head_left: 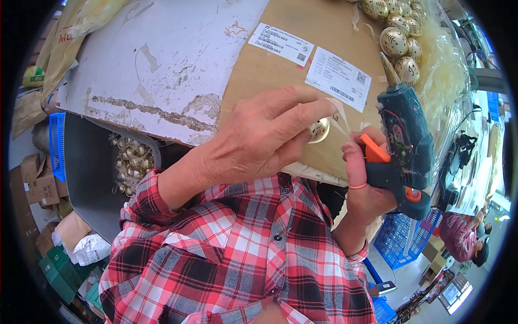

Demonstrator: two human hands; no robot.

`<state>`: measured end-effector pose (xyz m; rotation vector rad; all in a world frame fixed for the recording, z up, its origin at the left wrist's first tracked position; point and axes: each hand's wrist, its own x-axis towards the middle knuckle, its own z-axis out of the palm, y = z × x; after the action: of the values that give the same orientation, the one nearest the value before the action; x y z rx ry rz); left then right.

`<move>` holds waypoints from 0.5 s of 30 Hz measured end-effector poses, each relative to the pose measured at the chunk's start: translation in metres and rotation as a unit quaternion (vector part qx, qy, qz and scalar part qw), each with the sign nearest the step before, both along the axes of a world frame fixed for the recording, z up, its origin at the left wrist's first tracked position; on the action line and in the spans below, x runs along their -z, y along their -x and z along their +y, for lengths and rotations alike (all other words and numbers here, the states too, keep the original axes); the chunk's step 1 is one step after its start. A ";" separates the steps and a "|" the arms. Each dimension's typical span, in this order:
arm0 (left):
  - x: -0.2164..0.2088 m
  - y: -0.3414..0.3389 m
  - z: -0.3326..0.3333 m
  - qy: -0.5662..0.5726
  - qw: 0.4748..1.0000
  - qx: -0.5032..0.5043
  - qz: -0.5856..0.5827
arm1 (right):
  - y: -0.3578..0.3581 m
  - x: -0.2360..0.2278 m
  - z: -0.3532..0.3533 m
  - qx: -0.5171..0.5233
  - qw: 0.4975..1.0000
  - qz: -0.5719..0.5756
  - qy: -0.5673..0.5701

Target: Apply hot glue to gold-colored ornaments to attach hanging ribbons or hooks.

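Note:
My left hand (264, 129) is curled around a small pale gold ball (320, 130) with dark markings, most of it hidden behind the fingers. A thin translucent ribbon (341, 120) runs from its fingertips to the thumb and forefinger of my right hand (367, 178). Those fingers pinch the ribbon's lower end. The same right hand grips a dark green glue gun (406, 140) with an orange trigger, its nozzle tilted up and away from me. Both hands are over a brown cardboard sheet (264, 75) at the table's near edge.
More gold balls (395, 42) lie in clear plastic at the far right. A worn white tabletop (162, 59) spreads to the left. Below it, a grey bin (91, 178) holds several gold balls. A blue crate (402, 237) and another person (461, 235) are at right.

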<state>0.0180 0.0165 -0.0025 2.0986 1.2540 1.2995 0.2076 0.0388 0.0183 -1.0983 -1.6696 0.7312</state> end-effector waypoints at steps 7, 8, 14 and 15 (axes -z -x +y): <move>0.009 -0.005 0.001 0.001 0.995 -0.059 -0.076 | 0.001 0.016 0.001 -0.002 0.998 0.038 0.051; 0.011 -0.004 0.002 -0.019 0.996 -0.068 -0.053 | 0.001 0.019 0.002 0.001 0.999 0.016 0.045; 0.010 -0.013 -0.001 0.011 0.987 -0.075 -0.140 | 0.013 0.018 0.003 -0.004 0.998 0.026 0.053; 0.016 -0.014 -0.001 0.011 0.987 -0.076 -0.141 | 0.014 0.016 0.003 -0.006 0.998 0.026 0.053</move>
<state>0.0322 0.0157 -0.0183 1.7558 1.3154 1.5755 0.1938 0.0417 0.0020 -1.1340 -1.6098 0.8567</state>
